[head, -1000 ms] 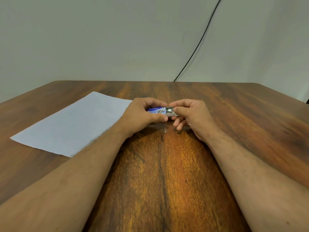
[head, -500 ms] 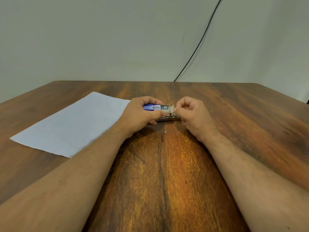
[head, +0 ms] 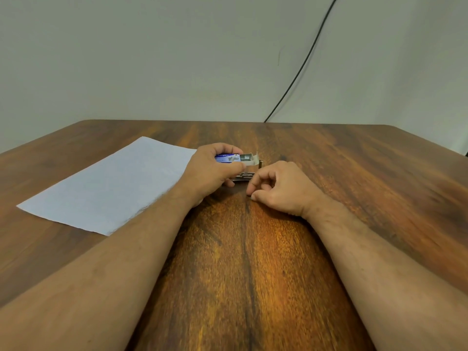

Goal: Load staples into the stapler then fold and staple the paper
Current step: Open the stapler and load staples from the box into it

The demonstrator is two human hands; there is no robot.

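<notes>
Lowered from the staple box (head: 236, 158) to the table (head: 354, 173), my right hand (head: 281, 186) pinches something tiny, while my left hand (head: 210, 173) grips the box.

Two bare forearms w/ no sleeves in view, no watch, rings or bands seen. Left hand (head: 210, 171) & right hand (head: 281, 186) both bare, no gloves. Forearms carry sparse dark hair, more visible on right near wrist. Nails short, unpainted where visible. Arms enter from bottom corners; elbows out of frame.
</notes>
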